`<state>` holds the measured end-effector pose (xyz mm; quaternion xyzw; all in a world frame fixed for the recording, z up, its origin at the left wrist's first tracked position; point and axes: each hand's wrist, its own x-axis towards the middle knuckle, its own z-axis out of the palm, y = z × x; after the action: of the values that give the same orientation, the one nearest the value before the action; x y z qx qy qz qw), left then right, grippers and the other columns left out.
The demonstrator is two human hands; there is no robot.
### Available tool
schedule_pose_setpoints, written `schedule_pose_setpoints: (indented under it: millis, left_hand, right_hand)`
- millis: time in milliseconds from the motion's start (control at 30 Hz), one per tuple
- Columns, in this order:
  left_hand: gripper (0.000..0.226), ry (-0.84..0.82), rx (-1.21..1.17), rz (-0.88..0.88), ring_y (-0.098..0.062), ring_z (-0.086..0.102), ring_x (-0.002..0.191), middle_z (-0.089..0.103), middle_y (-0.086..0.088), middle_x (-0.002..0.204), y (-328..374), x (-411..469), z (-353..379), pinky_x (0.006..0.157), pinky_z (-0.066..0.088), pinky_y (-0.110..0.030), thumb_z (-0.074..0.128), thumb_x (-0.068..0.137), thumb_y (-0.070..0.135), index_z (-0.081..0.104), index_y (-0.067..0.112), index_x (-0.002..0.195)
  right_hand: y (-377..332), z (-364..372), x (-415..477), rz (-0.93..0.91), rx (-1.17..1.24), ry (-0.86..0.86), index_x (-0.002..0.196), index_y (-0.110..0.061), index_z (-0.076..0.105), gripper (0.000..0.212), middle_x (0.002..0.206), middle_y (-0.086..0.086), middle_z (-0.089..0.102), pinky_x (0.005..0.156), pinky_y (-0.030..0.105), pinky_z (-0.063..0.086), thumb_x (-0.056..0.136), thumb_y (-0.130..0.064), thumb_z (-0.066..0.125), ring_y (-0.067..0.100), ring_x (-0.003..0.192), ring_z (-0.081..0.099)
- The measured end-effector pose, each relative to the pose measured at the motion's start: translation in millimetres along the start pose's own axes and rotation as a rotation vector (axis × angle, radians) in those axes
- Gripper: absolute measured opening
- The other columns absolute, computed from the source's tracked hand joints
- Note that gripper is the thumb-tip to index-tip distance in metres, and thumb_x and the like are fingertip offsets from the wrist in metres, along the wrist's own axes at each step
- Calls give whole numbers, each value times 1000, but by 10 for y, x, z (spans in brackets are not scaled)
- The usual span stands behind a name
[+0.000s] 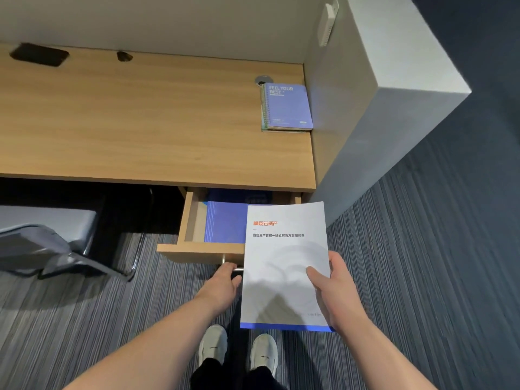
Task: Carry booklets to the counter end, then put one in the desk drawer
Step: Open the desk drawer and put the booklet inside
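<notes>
My right hand (336, 288) grips a white booklet (284, 263) with red lettering and a blue bottom stripe, held flat in front of the drawer and covering its right part. The wooden desk drawer (194, 249) is pulled out beneath the desktop. Inside it lie blue booklets (225, 223). My left hand (225, 282) is closed around the drawer's metal handle (237, 269); the white booklet hides most of the handle. A purple spiral notebook (288, 106) rests on other booklets at the desktop's far right end.
The wooden desktop (140, 122) has cable openings along its back edge. A white counter wall (365, 108) borders the desk on the right. A grey chair (56, 243) stands at the left. Striped carpet covers the floor, and my shoes (239, 350) are below.
</notes>
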<state>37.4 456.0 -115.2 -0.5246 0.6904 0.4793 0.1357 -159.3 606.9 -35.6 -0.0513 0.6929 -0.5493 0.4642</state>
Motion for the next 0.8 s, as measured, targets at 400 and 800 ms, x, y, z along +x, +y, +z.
schedule_pose_setpoints:
  millis: [400,800]
  left_hand:
    - [22,205,-542,71,-11,65,76,69,2,92,497,-732,-633,64,47,-26,55,101,33,53,17,116]
    - [25,379,-399,127,-4,65,82,68,8,104,668,-992,-1083,61,45,-24,53,102,21,39,27,120]
  right_hand:
    - [-213,492,-81,-11,-97,-70,118,-23,61,31,114,4,74,93,55,59,95,-2,62,27,103,74]
    - [-687,883,-156,-45,-136,-105,120,-23,59,31,115,5,73,89,55,60,95,-5,59,29,102,73]
